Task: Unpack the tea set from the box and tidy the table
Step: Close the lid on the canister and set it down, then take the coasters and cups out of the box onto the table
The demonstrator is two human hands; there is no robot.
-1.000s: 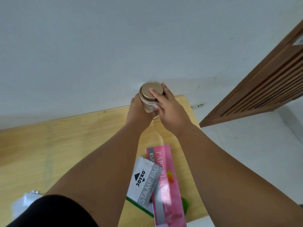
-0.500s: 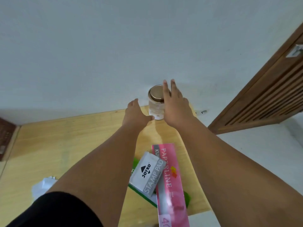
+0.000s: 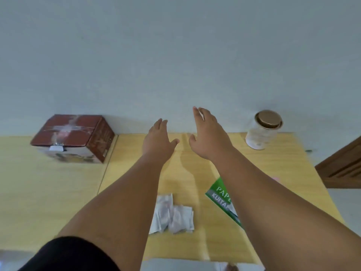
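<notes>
A dark red cardboard box (image 3: 76, 136), taped over its top, stands at the back left of the wooden table (image 3: 48, 192), against the wall. A glass jar with a gold lid (image 3: 262, 130) stands at the table's back right corner. My left hand (image 3: 159, 138) and my right hand (image 3: 208, 133) hover over the middle of the table between box and jar, both with fingers apart and nothing in them. Neither hand touches the box or the jar.
Crumpled clear plastic wrappers (image 3: 172, 215) lie near the front middle. A green receipt book (image 3: 222, 198) lies partly under my right forearm. A wooden door (image 3: 343, 171) stands past the table's right edge. The wall runs along the back edge.
My hands let go of the jar, which now stands at the back right corner, and moved left. My view swung left, bringing the red box into sight.
</notes>
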